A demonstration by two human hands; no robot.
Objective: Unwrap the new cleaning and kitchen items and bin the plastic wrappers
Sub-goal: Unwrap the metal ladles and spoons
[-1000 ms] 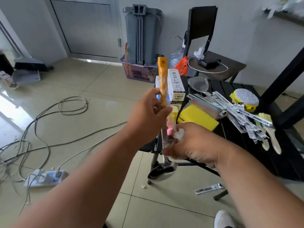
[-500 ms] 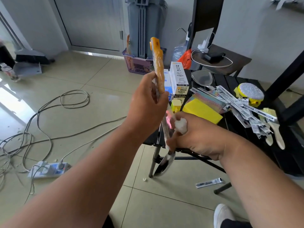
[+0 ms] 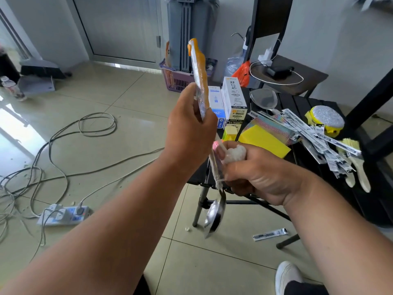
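Orange-handled steel spoon [image 3: 198, 77] in clear plastic wrapper [image 3: 215, 165] hangs beyond the black table's [image 3: 319, 167] front-left corner. Your left hand [image 3: 189, 133] grips the handle; right hand [image 3: 257, 171] clamps bunched wrapper. Pull straight along the shaft.

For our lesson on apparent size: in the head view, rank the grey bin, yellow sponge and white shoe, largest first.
1. grey bin, though it is cut off at the top.
2. yellow sponge
3. white shoe; looks similar to the sponge, partly out of frame, so unsure.
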